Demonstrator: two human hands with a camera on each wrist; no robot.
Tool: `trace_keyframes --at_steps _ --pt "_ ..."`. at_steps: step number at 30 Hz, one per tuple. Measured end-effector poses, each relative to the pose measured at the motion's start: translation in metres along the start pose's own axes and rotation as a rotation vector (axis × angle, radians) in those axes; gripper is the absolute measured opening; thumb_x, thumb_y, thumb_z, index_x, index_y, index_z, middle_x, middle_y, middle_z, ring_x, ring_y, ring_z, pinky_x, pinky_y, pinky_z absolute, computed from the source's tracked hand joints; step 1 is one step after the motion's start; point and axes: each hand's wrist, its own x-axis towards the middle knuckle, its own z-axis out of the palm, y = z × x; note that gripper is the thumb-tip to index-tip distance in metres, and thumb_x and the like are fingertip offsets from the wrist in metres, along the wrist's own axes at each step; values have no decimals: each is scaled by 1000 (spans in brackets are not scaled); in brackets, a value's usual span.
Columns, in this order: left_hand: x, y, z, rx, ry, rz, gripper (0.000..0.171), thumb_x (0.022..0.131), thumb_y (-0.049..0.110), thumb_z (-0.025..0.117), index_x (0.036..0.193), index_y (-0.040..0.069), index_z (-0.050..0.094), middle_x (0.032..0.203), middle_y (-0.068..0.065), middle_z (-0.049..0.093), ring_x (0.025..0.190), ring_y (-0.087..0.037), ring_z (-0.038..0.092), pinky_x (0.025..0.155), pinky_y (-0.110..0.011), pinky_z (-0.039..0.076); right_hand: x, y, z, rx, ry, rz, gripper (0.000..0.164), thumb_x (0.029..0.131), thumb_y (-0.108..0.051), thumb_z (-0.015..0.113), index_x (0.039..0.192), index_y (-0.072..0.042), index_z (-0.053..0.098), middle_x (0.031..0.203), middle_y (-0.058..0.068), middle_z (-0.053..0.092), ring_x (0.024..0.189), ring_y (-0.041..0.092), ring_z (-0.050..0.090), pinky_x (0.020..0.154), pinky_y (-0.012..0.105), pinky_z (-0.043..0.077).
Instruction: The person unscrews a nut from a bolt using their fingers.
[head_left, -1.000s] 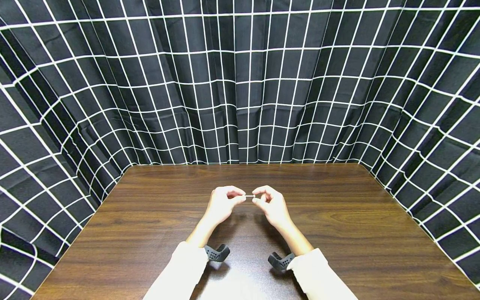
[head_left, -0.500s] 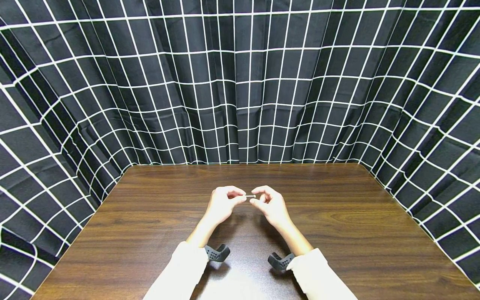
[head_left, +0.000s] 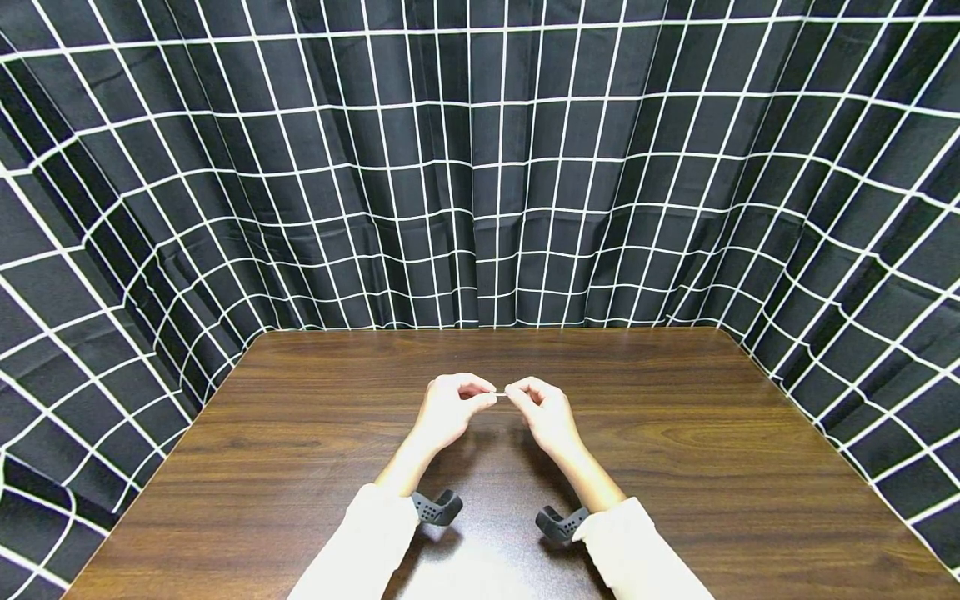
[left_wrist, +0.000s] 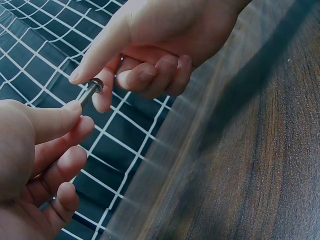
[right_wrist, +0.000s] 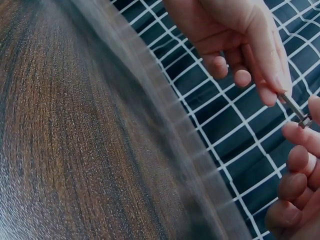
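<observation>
A small metal bolt (head_left: 501, 394) spans the gap between the two hands, held above the table. My left hand (head_left: 447, 408) pinches one end of its threaded shaft (left_wrist: 87, 95) between thumb and fingers. At the other end is a wider hexagonal piece (right_wrist: 304, 121), a head or a nut. My right hand (head_left: 547, 413) has its thumb and index fingertip on either side of that piece, pinching it. The remaining fingers of the right hand are curled loosely in the left wrist view.
A brown wood-grain table (head_left: 300, 433) lies beneath the hands. Behind and around it hangs a black curtain (head_left: 495, 183) with a white grid. Dark grey mounts (head_left: 437, 508) sit at both wrists, beside pale sleeves (head_left: 360, 542).
The right thumb and index finger, spread apart around the bolt's end half a second ago, have come together on it. The left hand has shifted very slightly right, still pinching the bolt.
</observation>
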Motion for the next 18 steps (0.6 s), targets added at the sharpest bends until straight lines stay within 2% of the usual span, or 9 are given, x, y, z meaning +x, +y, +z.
trace_keyframes --at_steps 2,8,14,18 --pt "0 1 -1 -1 -1 0 8 83 16 76 90 14 74 82 7 73 74 -6 66 68 -28 50 3 11 2 -1 14 9 19 93 -15 65 84 1 68 55 4 50 46 6 42 48 24 31" --pt "-1 2 -1 -14 0 10 8 83 17 76 90 13 74 82 6 73 74 -8 66 68 -28 50 3 14 1 -18 20 -31 29 94 -21 64 75 1 66 53 -5 44 53 10 37 53 27 30" --pt "0 -1 0 -28 -2 15 7 83 15 76 90 12 74 81 6 73 73 -8 66 69 -27 50 4 14 0 -25 24 -34 25 92 -17 66 74 0 66 56 -6 44 59 11 37 57 27 30" --pt "0 -1 0 -32 -5 9 8 83 14 75 90 11 74 82 6 73 74 -8 66 69 -28 50 0 2 -1 -17 20 -33 20 90 -11 68 77 3 65 57 -6 40 57 10 35 56 26 29"
